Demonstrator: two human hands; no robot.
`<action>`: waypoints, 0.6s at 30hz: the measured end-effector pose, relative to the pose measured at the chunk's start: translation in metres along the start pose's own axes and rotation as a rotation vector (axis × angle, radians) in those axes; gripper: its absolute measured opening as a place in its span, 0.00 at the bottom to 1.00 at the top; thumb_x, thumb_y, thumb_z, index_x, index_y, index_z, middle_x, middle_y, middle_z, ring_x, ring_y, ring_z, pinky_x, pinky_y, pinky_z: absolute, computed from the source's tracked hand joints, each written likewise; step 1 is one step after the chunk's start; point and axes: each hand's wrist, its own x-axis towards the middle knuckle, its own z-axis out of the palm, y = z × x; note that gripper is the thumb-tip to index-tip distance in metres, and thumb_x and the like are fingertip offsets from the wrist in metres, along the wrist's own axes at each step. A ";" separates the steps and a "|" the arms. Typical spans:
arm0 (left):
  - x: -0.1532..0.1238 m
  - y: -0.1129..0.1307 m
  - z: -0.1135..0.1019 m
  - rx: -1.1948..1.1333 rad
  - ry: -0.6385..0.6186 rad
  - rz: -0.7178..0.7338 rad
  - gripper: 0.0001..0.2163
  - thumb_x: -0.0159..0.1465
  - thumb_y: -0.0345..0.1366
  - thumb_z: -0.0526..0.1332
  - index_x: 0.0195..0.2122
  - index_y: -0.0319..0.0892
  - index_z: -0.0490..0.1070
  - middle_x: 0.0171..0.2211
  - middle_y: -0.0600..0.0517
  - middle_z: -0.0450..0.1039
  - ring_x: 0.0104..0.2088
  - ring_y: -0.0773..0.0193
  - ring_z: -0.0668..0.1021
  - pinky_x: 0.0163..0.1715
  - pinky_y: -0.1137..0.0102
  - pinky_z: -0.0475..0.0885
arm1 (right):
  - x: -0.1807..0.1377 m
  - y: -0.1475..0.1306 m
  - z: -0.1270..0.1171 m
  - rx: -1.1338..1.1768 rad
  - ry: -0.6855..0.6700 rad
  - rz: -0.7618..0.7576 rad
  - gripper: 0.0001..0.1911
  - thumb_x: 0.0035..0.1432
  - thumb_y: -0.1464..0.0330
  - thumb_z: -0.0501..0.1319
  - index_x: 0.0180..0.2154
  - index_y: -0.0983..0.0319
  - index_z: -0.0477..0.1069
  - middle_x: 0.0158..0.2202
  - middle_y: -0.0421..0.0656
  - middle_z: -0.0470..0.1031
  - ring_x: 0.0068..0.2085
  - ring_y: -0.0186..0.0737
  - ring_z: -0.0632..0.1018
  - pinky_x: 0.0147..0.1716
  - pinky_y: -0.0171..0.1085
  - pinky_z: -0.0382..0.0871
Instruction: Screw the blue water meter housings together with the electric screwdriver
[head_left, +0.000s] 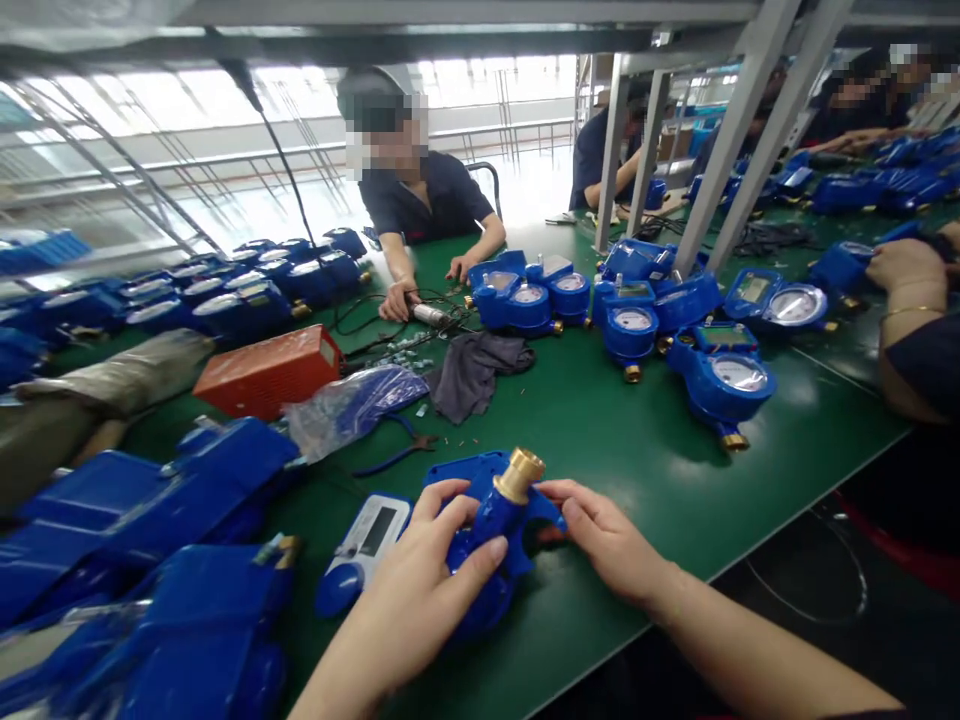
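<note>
A blue water meter [491, 585] with a threaded brass pipe end [519, 474] pointing up is tilted on the table in front of me. My left hand [431, 560] wraps round its body, thumb on the near side. At its right side my right hand [600, 535] pinches the edge of a blue plastic piece [544, 515]; whether this piece is separate from the meter I cannot tell. Some of the right fingertips are hidden. Left of the meter lies a grey-white display unit [375, 530] with a dark screen and a blue round part below it.
Blue meters [210, 585] are heaped at left, and several more meters [724, 375] stand at right. Cutting pliers [397, 450], a dark cloth [480, 370], a plastic bag [360, 405] and an orange box [270, 372] lie ahead. A co-worker [427, 200] sits opposite; another person's arm [911, 285] reaches in from the right.
</note>
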 end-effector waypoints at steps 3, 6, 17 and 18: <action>0.002 -0.003 -0.003 -0.004 -0.001 0.015 0.18 0.63 0.53 0.55 0.45 0.46 0.67 0.59 0.48 0.52 0.56 0.53 0.64 0.59 0.56 0.58 | 0.002 -0.004 0.006 0.042 -0.006 0.020 0.20 0.62 0.53 0.56 0.42 0.63 0.73 0.37 0.45 0.74 0.38 0.35 0.74 0.40 0.37 0.70; 0.002 -0.004 -0.002 -0.018 0.037 -0.001 0.18 0.60 0.52 0.60 0.44 0.46 0.67 0.58 0.48 0.53 0.57 0.51 0.64 0.58 0.55 0.59 | -0.001 -0.006 0.011 0.109 -0.033 0.045 0.21 0.62 0.53 0.55 0.47 0.62 0.69 0.37 0.44 0.73 0.37 0.35 0.74 0.37 0.37 0.71; -0.015 0.002 -0.002 -0.190 0.095 -0.068 0.42 0.58 0.48 0.65 0.65 0.52 0.38 0.63 0.43 0.53 0.61 0.50 0.62 0.61 0.50 0.54 | 0.003 -0.013 0.006 -0.060 -0.108 0.042 0.24 0.62 0.55 0.56 0.54 0.62 0.65 0.38 0.43 0.74 0.35 0.34 0.75 0.39 0.38 0.71; -0.016 0.001 -0.002 -0.251 0.076 -0.060 0.42 0.58 0.49 0.65 0.66 0.54 0.37 0.63 0.44 0.54 0.62 0.51 0.62 0.61 0.51 0.55 | 0.006 -0.016 0.005 -0.101 -0.112 0.042 0.24 0.62 0.55 0.56 0.54 0.62 0.65 0.37 0.43 0.74 0.34 0.35 0.75 0.38 0.38 0.71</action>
